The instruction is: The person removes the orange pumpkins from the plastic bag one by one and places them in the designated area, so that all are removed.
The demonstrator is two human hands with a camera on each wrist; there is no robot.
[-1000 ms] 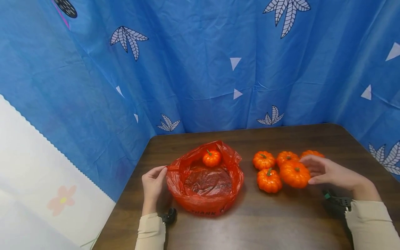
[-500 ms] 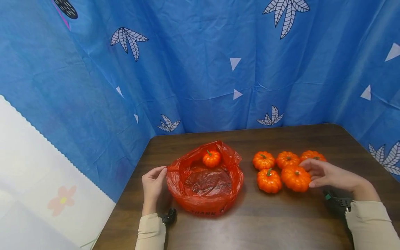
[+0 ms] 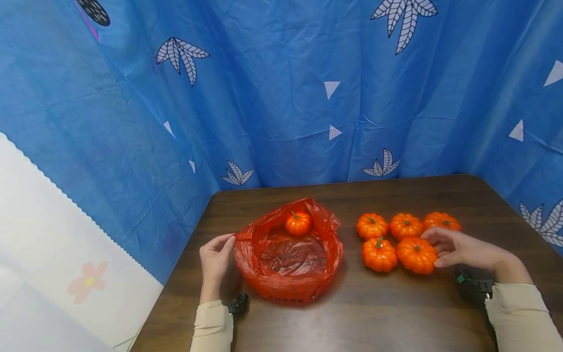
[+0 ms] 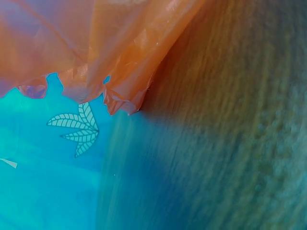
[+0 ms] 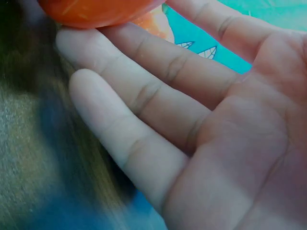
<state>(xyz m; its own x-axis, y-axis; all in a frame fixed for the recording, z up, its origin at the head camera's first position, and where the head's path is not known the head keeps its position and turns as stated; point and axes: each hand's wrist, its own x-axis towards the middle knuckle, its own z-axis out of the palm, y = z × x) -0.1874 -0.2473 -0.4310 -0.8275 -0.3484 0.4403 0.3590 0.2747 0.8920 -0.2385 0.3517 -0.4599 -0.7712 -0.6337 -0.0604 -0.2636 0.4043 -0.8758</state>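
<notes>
My left hand (image 3: 215,259) pinches the left rim of a red plastic bag (image 3: 250,276), which stands with its mouth spread wide. Inside, near its back wall, sits a small orange pumpkin (image 3: 298,223). In the left wrist view only the bag's thin edge (image 4: 129,62) shows, not the hand. At the right, my right hand (image 3: 466,249) holds an orange pumpkin (image 3: 417,255) by its right side, fingers behind and thumb in front. The right wrist view has the fingertips against the pumpkin's underside (image 5: 100,12); the thumb is not clearly seen there.
Left of the held pumpkin lies another pumpkin (image 3: 379,254). Behind them is a row of three: a left pumpkin (image 3: 371,226), a middle pumpkin (image 3: 404,226) and a right pumpkin (image 3: 441,221). A blue curtain (image 3: 281,98) hangs behind the dark wooden table (image 3: 374,313).
My right hand has lowered the pumpkin slightly toward the front, down to the table beside the others, uncovering more of the back row. The left hand and bag have stayed put.
</notes>
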